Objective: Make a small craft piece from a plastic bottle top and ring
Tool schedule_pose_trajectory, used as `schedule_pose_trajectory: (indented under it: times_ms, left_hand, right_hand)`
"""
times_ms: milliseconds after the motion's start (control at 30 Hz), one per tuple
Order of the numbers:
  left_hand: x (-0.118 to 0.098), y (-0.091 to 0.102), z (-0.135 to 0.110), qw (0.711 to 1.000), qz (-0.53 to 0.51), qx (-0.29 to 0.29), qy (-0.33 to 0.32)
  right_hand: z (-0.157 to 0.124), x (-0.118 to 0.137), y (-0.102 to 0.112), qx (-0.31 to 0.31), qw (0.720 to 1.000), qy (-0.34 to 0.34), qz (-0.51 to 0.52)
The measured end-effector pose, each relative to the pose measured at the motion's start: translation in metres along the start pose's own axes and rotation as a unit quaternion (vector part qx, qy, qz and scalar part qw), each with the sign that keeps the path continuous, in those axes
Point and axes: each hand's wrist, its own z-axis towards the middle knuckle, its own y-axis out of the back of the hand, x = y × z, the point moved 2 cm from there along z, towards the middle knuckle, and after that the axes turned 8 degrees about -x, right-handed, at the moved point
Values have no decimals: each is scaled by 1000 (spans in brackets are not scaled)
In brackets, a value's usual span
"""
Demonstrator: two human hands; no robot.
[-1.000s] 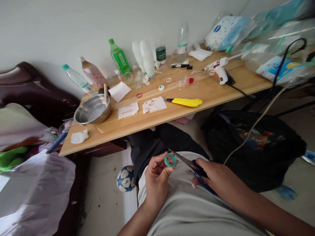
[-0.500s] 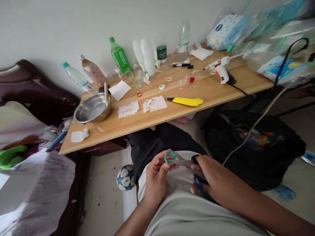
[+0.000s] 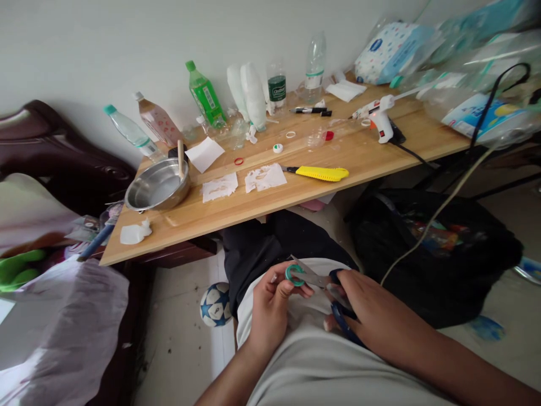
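Observation:
Over my lap, my left hand (image 3: 270,307) pinches a small teal plastic ring (image 3: 294,274) between thumb and fingertips. My right hand (image 3: 372,316) grips blue-handled scissors (image 3: 327,287). Their metal blades point left and meet the ring. Both hands sit close together below the front edge of the wooden table (image 3: 236,208).
The table holds a steel bowl (image 3: 158,190), a yellow utility knife (image 3: 321,173), a white glue gun (image 3: 380,115), several plastic bottles (image 3: 205,97), paper scraps and small rings. A black bag (image 3: 439,254) lies at the right. A small football (image 3: 215,307) rests on the floor.
The scissors swung from pointing up-left to lying almost level, blades now at the ring. My left hand shifted slightly with the ring.

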Motion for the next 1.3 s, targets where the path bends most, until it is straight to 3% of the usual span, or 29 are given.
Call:
schedule_pose_trajectory:
  times_ms: [333, 667, 900, 1100, 1300]
  left_hand:
    - [13, 5, 2, 1000, -13, 4, 5]
    - [9, -1, -1, 998, -34, 50, 22]
    - [9, 3, 4, 998, -54, -31, -22]
    - [1, -4, 2, 997, -44, -33, -57]
    - [3, -2, 5, 997, -35, -49, -53]
  right_hand:
    - [-4, -1, -1, 9, 1000, 9, -21]
    - [-2, -11, -8, -58, 996, -7, -70]
    - [-3, -6, -1, -39, 999, -9, 13]
    - [-1, 2, 0, 14, 999, -27, 24]
    - [-2, 2, -5, -5, 999, -24, 21]
